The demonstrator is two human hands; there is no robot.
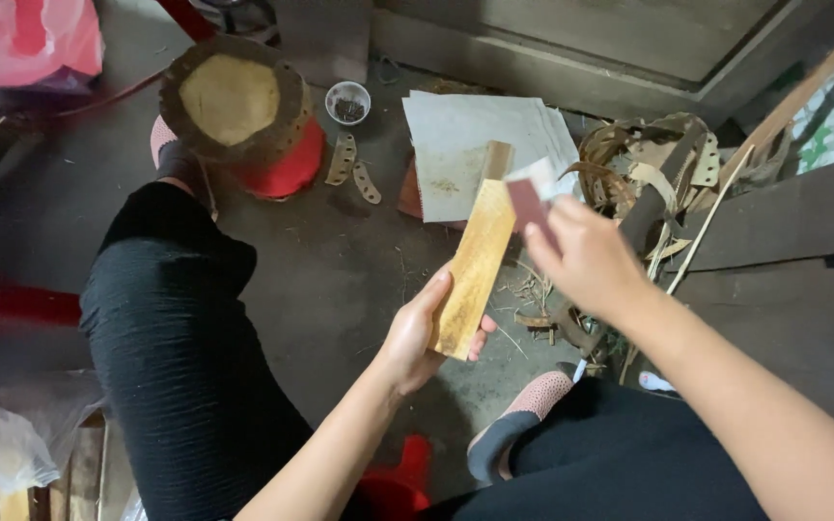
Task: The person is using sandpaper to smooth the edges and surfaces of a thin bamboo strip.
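Two hands busy: left hand [417, 338] gripped the wooden slat [475, 270] by its near end, right hand [581, 256] pinched sandpaper [531, 198] beside its far end. Loose one-ended grip could've let the slat slip.

Dusty concrete floor [340, 280], wooden planks [784, 222]

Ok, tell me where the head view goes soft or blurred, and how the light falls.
Head view: light is dim and even, with soft shadows on the floor; the right hand and its sandpaper piece are motion-blurred; the left hand and wooden slat stay sharp; no glare.
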